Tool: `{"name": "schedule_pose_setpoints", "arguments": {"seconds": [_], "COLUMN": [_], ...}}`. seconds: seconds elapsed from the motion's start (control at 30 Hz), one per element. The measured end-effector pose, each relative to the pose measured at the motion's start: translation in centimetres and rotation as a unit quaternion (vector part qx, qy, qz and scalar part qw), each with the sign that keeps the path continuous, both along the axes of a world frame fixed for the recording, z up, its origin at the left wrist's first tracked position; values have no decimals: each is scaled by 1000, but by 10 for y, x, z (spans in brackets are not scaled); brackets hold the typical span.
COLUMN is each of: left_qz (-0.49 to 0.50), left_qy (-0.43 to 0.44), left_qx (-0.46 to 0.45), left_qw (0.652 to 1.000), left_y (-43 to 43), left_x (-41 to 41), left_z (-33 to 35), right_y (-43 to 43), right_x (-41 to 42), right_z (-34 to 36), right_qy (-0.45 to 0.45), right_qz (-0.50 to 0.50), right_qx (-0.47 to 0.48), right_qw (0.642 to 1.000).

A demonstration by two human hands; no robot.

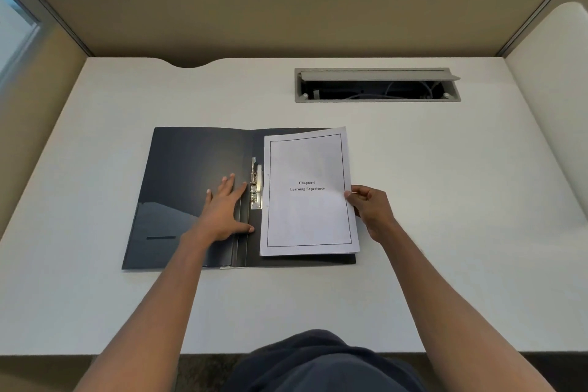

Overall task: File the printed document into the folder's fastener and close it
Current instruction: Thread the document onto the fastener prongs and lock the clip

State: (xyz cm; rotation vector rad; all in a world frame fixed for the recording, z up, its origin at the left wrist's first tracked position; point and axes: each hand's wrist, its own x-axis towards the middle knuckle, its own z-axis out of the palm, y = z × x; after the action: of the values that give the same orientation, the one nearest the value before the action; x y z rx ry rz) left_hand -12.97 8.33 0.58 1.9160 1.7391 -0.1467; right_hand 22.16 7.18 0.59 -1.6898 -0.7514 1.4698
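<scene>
While the left hand (222,210) lies flat, fingers spread, pinning the open folder (191,197) to the counter (445,200), the right hand (370,208) has its grip pinched on the printed document (307,191), apparently to line it up beside the metal fastener (256,183). The document rests on the folder's right half. Its punch holes are barely discernible, and whether the fastener is open is unclear.

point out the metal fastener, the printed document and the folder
metal fastener (256,183), head view, middle of the clip
printed document (308,207), head view, centre of the top page
folder (191,156), head view, left inside cover
</scene>
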Motion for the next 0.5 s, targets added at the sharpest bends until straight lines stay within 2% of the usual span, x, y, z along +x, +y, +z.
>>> {"name": "schedule_pose_setpoints", "arguments": {"seconds": [0.5], "left_qz": [-1], "left_qy": [15], "left_qx": [-6], "left_qw": [1000], "left_y": [2], "left_x": [1], "left_z": [-9], "right_y": [11], "right_x": [-20], "right_z": [-2], "right_qy": [-41], "right_qz": [4], "right_qx": [4], "right_qw": [999]}}
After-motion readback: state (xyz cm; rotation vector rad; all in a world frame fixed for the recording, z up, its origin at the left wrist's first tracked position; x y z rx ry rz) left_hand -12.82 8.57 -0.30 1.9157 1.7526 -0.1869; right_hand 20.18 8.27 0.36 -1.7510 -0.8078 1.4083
